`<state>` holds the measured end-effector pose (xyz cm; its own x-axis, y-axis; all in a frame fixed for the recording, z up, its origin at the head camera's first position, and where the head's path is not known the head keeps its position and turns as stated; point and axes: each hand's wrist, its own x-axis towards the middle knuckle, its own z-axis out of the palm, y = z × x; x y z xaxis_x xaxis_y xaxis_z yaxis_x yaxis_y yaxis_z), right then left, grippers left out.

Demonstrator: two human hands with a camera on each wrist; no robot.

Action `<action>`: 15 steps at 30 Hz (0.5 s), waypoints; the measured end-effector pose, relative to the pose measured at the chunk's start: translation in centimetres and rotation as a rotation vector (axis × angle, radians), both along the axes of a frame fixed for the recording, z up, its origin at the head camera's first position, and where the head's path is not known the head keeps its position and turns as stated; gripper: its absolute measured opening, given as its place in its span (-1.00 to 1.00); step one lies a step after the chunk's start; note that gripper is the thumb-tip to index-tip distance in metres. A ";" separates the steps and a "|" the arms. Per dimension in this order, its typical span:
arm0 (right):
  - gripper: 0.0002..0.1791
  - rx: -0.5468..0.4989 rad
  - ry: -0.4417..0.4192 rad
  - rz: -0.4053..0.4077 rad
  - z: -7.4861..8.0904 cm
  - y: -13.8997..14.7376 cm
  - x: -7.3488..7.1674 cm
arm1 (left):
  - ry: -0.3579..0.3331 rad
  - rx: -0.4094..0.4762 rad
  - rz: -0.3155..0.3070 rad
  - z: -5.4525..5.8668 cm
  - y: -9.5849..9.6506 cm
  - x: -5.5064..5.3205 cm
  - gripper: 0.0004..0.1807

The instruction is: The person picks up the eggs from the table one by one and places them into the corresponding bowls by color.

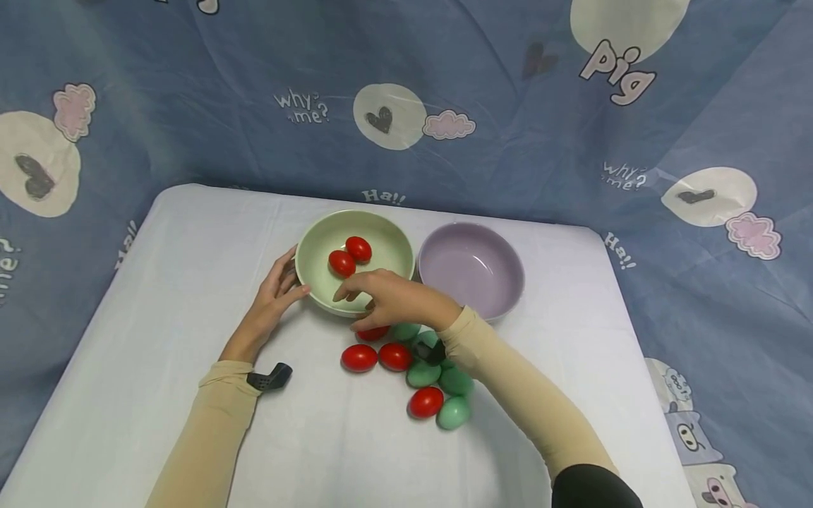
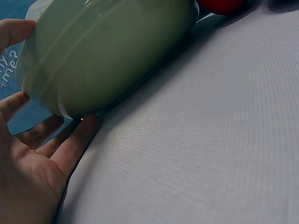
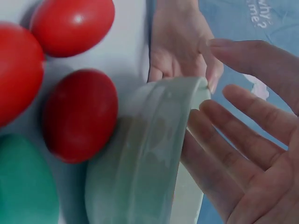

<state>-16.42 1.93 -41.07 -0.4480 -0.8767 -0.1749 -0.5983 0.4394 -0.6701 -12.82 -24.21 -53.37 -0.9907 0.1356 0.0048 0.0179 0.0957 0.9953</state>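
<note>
My left hand (image 1: 267, 307) rests against the left side of a light green bowl (image 1: 317, 243), its thumb at the rim and its fingers spread along the outer wall. Two red eggs (image 1: 358, 250) lie inside that bowl. Over the bowl's front right edge hovers my right hand (image 1: 400, 298), its fingers loosely bent in the head view. The right wrist view shows its fingers (image 3: 243, 135) apart, with nothing between them. Just below this hand, close to the bowl's outer wall, sits another red egg (image 3: 80, 115), partly hidden from above.
A purple bowl (image 1: 471, 268) stands right of the green one, partly behind the right wrist. In front of the bowls several green eggs (image 1: 454, 413) lie mixed with red eggs (image 1: 359, 358) on the white tablecloth (image 1: 305, 430). A blue printed cloth (image 1: 254, 141) hangs behind.
</note>
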 end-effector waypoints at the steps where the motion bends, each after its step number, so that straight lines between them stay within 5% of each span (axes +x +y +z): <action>1: -0.51 -0.008 0.009 0.001 -0.1 0.1 0.2 | 0.001 -0.001 -0.001 0.0 0.0 0.0 -0.13; 10: -0.55 -0.077 0.111 0.029 -0.2 0.8 2.4 | 0.011 -0.016 -0.009 -0.2 -0.1 0.0 -0.13; 15: -0.53 -0.057 0.083 0.087 -0.8 1.0 3.4 | 0.006 -0.041 0.000 -0.3 -0.1 0.1 -0.14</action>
